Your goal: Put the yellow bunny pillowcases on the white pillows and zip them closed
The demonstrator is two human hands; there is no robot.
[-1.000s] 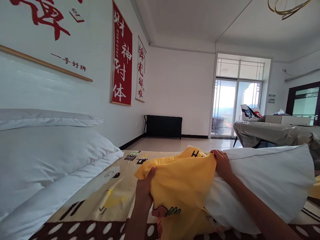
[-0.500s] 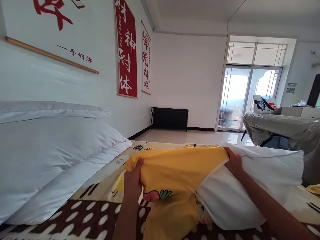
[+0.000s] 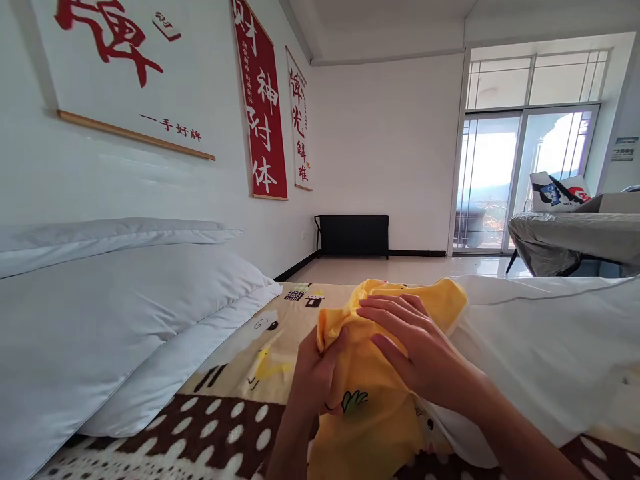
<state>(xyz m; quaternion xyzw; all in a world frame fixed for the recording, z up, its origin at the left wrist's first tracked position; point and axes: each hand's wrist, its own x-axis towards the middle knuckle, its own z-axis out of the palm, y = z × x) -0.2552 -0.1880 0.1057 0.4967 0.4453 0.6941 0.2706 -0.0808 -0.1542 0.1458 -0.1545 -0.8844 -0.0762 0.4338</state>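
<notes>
A yellow cartoon-print pillowcase is bunched over one end of a white pillow lying on the patterned bed sheet. My left hand pinches the pillowcase's left edge, fingers closed on the cloth. My right hand lies on top of the yellow fabric near its opening, fingers stretched and slightly spread, pressing on it.
Two white pillows are stacked against the wall at the left. Red calligraphy scrolls hang above. A black bench stands at the far wall, glass doors beyond. A grey-covered table is at the right.
My hands have come closer together, gathering the pillowcase into a bunch. My right hand let go of the case's right edge and now rests flat on top. The view shifted right.
</notes>
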